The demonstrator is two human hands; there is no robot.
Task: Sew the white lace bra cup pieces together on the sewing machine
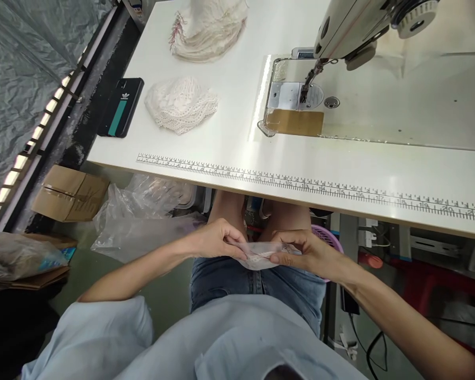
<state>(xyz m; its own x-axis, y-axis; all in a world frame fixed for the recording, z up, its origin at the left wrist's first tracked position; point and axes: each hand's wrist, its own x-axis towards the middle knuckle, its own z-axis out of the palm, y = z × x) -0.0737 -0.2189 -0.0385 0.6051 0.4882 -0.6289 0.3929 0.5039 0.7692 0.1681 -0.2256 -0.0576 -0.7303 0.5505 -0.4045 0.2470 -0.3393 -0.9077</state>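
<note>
Over my lap, in front of the table edge, a small piece of sheer white fabric (260, 256) is stretched between both hands. My left hand (221, 240) pinches its left end between thumb and fingers. At the other end, my right hand (295, 249) grips it with thumb and forefinger. The cloth looks thin and partly see-through, with a lacy patch in its middle. On the table lie a heap of white eyelet lace (182, 104) and, farther back, a bundle of cream fabric (209, 29) with reddish threads at its left side.
A sewing machine (352, 31) stands at the right, its needle over the metal plate. A black phone (121, 107) lies at the table's left edge, and a printed ruler (304, 184) runs along the front. Below are a cardboard box (69, 193), plastic bags (138, 216) and a pink basket (328, 236).
</note>
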